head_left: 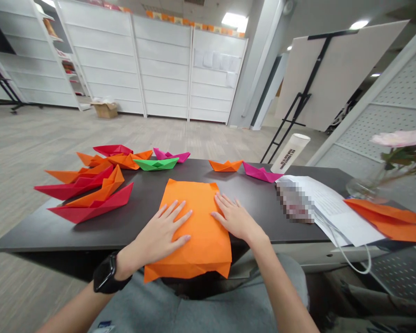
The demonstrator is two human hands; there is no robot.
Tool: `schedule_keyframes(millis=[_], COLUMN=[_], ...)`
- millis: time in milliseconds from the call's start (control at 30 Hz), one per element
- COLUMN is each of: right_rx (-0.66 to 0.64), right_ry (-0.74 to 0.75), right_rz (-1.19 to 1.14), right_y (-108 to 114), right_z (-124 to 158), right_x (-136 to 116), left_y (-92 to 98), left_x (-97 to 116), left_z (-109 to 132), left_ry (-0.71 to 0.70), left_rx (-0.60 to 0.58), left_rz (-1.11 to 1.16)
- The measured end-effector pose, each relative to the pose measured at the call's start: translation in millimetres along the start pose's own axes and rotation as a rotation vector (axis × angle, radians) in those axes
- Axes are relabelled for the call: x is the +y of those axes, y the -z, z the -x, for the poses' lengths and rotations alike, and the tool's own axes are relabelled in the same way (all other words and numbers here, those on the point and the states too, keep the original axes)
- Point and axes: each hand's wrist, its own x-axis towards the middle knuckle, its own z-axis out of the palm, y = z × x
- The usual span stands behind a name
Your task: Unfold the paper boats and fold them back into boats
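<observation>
My left hand (162,227) and my right hand (233,216) lie flat on a folded sheet of orange origami paper (197,236), fingers spread, pressing it against the dark table top (135,226). Its lower edge overhangs the table's near edge. To the left stands a heap of red and orange paper boats (86,185). Behind the sheet sit a green paper boat (156,163), a magenta paper boat (171,155), an orange paper boat (225,165) and another magenta boat (261,173). A black smartwatch (108,273) circles my left wrist.
Printed white papers (336,208) with a blurred patch lie on the table's right, beside folded orange paper (391,219) and a glass vase (367,189) holding a pink flower. A white tube (290,152) stands behind the table. A cardboard box (104,110) sits on the far floor.
</observation>
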Motion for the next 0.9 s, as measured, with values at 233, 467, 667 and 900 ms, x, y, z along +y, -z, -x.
schedule_keyframes(millis=[233,467,667,900], right_rx=[0.105,-0.11,-0.105,-0.088], right_ry=[0.264,0.138,0.112,0.029], right_rz=[-0.092,-0.125,-0.113,-0.057], right_y=[5.9,-5.4,-3.7,-4.5], right_z=[-13.3,-36.1,-37.3,-34.6], right_x=[-41.9,-20.7,-2.8,21.9], left_y=[2.0,-2.0,11.4,33.8], left_x=[-0.5,0.4,-4.9,-13.4], left_z=[-0.7,0.1,3.8,17.9], left_ry=[-0.004,-0.005,-0.018,-0.162], left_rx=[-0.008,0.02,-0.096,-0.257], left_rz=[-0.024,0.015,0.117,0.149])
